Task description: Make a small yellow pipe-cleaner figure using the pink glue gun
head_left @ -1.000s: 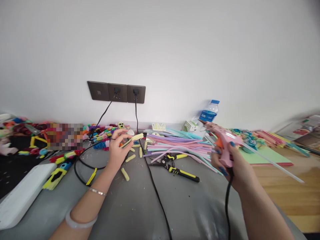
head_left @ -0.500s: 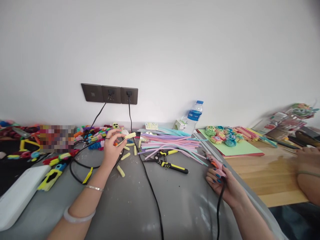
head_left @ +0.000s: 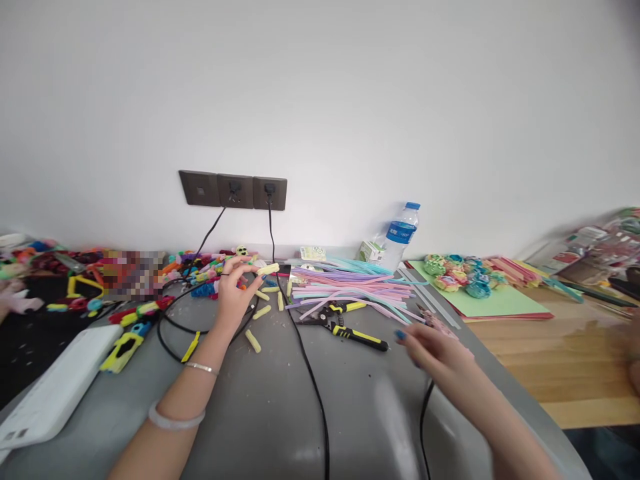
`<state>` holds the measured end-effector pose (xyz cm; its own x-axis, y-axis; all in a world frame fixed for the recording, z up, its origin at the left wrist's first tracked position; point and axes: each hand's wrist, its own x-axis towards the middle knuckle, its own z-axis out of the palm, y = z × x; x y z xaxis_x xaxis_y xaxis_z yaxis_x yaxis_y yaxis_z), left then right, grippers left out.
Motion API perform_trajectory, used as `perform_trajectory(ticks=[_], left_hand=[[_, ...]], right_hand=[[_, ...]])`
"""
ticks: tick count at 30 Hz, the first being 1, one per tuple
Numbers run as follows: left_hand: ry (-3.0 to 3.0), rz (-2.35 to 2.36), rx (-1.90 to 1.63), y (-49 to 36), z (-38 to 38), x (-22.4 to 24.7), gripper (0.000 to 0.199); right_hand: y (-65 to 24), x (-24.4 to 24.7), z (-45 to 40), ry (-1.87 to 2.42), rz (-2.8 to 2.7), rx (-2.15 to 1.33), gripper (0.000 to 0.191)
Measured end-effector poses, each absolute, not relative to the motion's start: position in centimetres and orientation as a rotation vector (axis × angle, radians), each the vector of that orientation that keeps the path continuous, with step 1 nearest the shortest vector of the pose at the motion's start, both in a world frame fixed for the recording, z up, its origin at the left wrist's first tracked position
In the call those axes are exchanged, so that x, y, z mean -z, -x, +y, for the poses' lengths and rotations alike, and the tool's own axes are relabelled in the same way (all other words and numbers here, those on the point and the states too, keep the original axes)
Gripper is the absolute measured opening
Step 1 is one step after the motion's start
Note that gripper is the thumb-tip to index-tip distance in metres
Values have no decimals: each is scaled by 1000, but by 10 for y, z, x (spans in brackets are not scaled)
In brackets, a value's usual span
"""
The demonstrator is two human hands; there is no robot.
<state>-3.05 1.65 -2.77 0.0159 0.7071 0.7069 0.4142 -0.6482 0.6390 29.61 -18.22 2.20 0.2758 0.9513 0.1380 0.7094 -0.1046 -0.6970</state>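
My left hand (head_left: 234,293) pinches a short, fuzzy yellow piece of pipe cleaner (head_left: 269,269) between thumb and fingertips, above the grey table (head_left: 350,413). Several similar yellow pieces (head_left: 253,341) lie just beneath and beside it. My right hand (head_left: 435,353), somewhat blurred, hovers over the table with its fingers stretched loosely to the left and nothing visible in them. Behind that hand lies a pink glue gun (head_left: 436,323), partly covered by it, with a black cord (head_left: 425,413) running toward me. Pliers with yellow-and-black handles (head_left: 361,337) rest between my hands.
Pastel pipe cleaners (head_left: 350,287) lie in a bundle by a water bottle (head_left: 401,233). Black cables cross the table from the wall sockets (head_left: 235,191). At left is a white power bank-like box (head_left: 65,387); at right, green paper (head_left: 505,300) carries crinkled flowers. Another person's hand blurs at far right.
My right hand has let go of the pink glue gun, now lying on the table, and moved left of it. My left hand keeps its yellow piece. The view has shifted slightly left.
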Motion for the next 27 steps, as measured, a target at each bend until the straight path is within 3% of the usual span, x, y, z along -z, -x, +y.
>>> perform_trajectory(ticks=[5,12,16,22,27], left_hand=[[-1999,1208,-1673,34,19,27,6],[-2020,1217,-1666,34,20,27,5],[-2029,1164,-1642,33,22,28,5],[-1967,1129,-1594,34,24,30,7],[-1917,1095,-1483,31,23,31,8]], right_hand=[[-192,-26,-82,1604,-1883,-651,13],[-124,-4,-23,2082,-2135,-443,15],[-129,-6,-17,2003,-2145,-529,11],[-189,-29,12,1588,-1824,-969,5],[-216,-27,26,1353,-1668,-1064,19]])
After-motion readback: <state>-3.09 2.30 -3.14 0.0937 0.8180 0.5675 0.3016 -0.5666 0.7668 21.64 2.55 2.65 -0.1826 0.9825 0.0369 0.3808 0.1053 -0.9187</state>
